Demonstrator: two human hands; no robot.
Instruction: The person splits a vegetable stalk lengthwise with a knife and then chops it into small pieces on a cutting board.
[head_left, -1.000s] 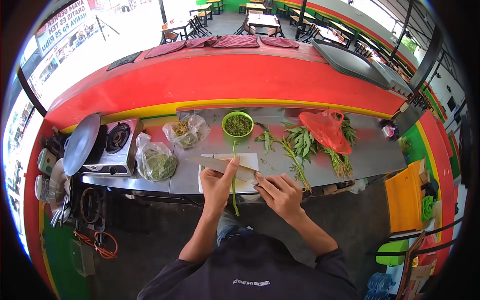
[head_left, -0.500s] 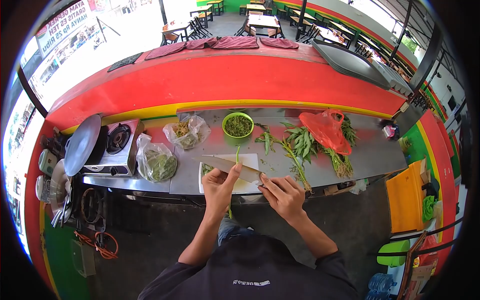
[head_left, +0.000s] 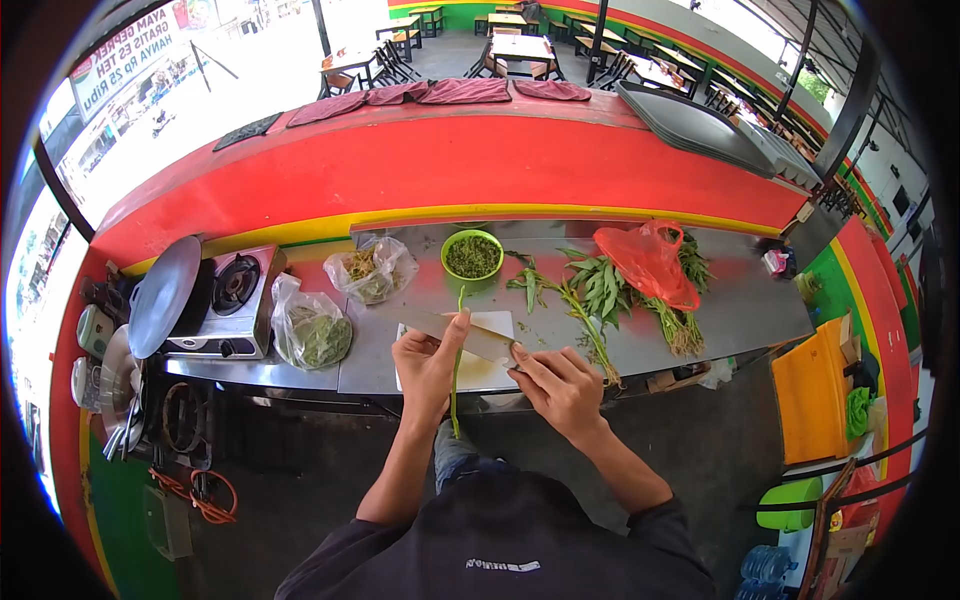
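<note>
Green stalk (head_left: 455, 396) in pinched fingers, the left hand (head_left: 426, 362) leans toward the right hand (head_left: 562, 388), whose fingers clamp a knife (head_left: 487, 343).

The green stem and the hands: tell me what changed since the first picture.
The green stem has shifted, its lower end swinging left. Nothing was taken up or let go: the left hand still holds the stem, the right hand the knife. The green bowl and red bag stayed on the counter.

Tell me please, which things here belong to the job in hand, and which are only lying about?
Likely part of the job: knife, green stem, cutting board, green bowl, leafy stalks.

Apparently just lying about: gas stove, stacked trays, maroon cloths, orange hose.
</note>
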